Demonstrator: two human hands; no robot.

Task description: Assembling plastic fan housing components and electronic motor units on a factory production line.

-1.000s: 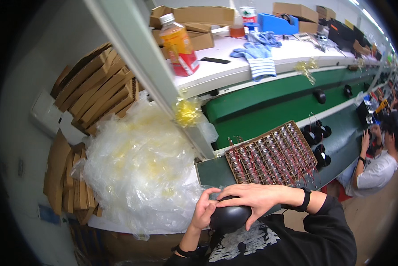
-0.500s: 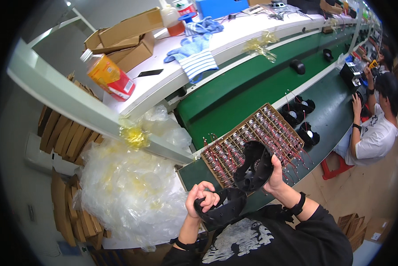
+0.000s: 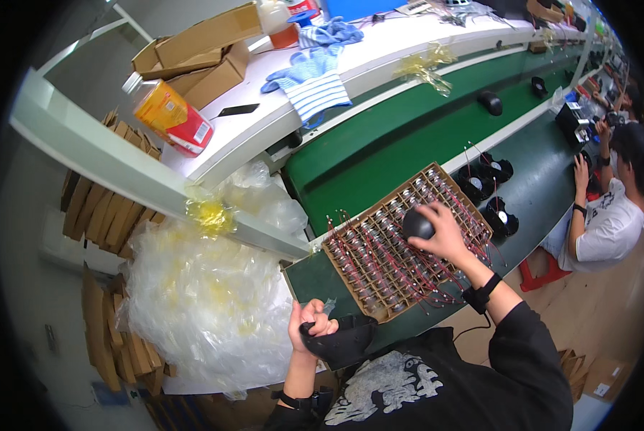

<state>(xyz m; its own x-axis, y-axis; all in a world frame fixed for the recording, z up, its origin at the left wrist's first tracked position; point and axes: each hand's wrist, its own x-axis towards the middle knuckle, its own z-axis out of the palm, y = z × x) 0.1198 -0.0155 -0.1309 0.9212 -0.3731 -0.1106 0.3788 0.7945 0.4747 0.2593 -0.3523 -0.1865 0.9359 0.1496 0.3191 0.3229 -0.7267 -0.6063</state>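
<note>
- Two hands show in the head view, each grasping a black shell.
- The left hand [image 3: 310, 320] curls its fingers over the rim of an open shell [image 3: 342, 343], hollow side up; how much is inside is too dark to tell.
- The right hand [image 3: 440, 231] grips a round shell [image 3: 417, 224] above the tray [image 3: 385, 317], ahead and to the right of the left hand; its inner side is turned away.
- These two shells are well apart, so they count as not joined.
- Under the right hand, most visible tray cells hold metal parts [image 3: 408, 197] with red wires; much of that lot looks unused.
- Just beyond the tray, to the right of the right hand, three shells [image 3: 500, 221] stand with wires and pale centres showing; these seem further along.
- No closed pair lies near either hand.
</note>
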